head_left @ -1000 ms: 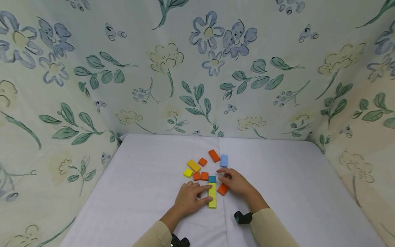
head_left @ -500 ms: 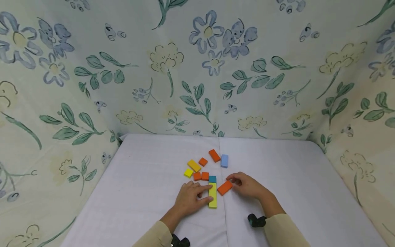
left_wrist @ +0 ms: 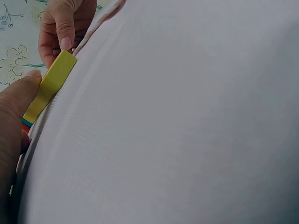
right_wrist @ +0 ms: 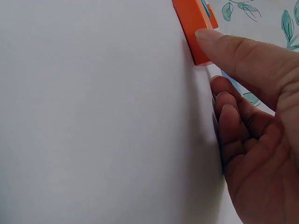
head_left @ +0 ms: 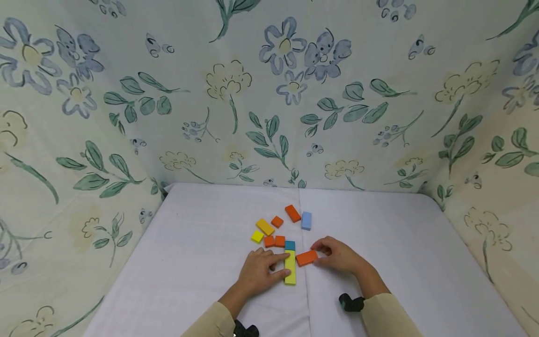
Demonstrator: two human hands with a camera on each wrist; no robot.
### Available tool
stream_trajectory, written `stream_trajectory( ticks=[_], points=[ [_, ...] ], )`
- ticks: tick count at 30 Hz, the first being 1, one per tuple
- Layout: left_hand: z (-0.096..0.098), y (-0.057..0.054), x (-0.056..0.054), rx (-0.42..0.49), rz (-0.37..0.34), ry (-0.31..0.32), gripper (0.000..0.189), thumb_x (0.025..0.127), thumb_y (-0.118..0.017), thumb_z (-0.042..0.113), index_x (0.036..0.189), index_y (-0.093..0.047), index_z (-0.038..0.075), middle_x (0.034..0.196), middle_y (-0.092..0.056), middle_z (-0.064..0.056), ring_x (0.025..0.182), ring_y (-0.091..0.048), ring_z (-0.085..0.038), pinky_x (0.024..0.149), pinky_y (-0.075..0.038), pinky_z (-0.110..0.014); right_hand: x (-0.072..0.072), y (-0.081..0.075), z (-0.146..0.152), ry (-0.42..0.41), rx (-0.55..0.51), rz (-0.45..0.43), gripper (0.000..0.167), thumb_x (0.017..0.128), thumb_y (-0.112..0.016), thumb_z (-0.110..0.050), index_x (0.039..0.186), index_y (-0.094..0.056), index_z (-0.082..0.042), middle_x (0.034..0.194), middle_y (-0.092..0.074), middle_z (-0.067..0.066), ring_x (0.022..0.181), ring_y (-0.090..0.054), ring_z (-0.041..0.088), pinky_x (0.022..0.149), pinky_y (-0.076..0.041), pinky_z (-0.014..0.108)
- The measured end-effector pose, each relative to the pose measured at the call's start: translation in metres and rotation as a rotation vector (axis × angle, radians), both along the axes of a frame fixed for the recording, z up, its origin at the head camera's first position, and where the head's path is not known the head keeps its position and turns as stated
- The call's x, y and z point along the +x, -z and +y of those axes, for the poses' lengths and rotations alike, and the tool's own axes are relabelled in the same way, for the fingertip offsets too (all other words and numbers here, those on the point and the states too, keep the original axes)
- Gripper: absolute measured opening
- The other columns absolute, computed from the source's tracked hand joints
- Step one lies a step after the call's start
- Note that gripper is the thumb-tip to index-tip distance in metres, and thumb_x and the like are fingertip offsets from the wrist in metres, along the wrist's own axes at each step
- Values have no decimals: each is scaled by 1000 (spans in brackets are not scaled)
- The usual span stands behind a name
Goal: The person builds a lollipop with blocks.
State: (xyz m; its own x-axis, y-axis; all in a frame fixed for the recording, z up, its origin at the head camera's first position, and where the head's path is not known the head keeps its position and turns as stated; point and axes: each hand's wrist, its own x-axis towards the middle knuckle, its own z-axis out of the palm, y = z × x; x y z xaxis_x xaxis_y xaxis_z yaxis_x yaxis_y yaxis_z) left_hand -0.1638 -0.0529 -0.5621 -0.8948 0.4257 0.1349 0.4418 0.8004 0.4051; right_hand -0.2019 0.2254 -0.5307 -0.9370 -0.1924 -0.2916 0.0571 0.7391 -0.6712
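Observation:
My left hand (head_left: 258, 272) rests beside a long yellow block (head_left: 290, 262), its extended index finger and thumb pressing on it at two spots along its length. A small teal block (head_left: 290, 245) sits at the yellow block's far end. To the right, my right hand (head_left: 340, 255) pinches the right end of an orange block (head_left: 306, 258) between thumb and index finger. That orange block's left end is right at the yellow block's side. In the right wrist view, the thumb lies on the orange block (right_wrist: 190, 30), other fingers curled below.
Two small orange blocks (head_left: 274, 241) line up left of the teal one. Behind them lie a bright yellow block (head_left: 257, 236), an amber block (head_left: 265, 227), a small orange block (head_left: 277, 221), a longer orange block (head_left: 292, 213) and a light blue block (head_left: 306, 221). White cloth (head_left: 202, 224) covers the table.
My right hand has drawn back to the right, and the orange block has turned from slanted to nearly crosswise against the yellow one. The left hand has stayed in place.

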Motion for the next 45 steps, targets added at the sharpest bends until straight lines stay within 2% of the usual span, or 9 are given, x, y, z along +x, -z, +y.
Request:
stream_trajectory(
  ticks=[13,28,37,45],
  points=[
    [0,1,0,1,-11,-2,51,92,-55,73,136,-61,50,75,-45,18,74,-38,-6,68,-29,-25,-1,2,3,36,-34,6,32,82,-86,-24,110,-71,-19,104,-62,-1,97,-53,19,87,-48,33],
    [0,-1,0,5,-17,-1,50,92,-55,73,136,-61,50,75,-45,17,74,-38,-5,69,-29,-26,-1,-2,0,48,-92,17,28,90,-79,-26,114,-71,-15,102,-64,1,95,-54,19,84,-48,32],
    [-1,-1,-1,1,-5,1,51,92,-55,73,136,-61,49,74,-44,17,73,-37,-5,68,-28,-25,-4,-8,-23,123,-87,103,33,94,-74,-32,122,-68,-15,105,-64,2,96,-56,19,88,-52,33],
    [-1,1,-1,17,0,2,51,91,-55,73,136,-62,49,74,-45,18,72,-38,-4,68,-28,-25,-14,-2,-38,178,-73,168,31,97,-71,-25,126,-65,-15,100,-62,4,92,-55,19,82,-50,31]
  ],
)
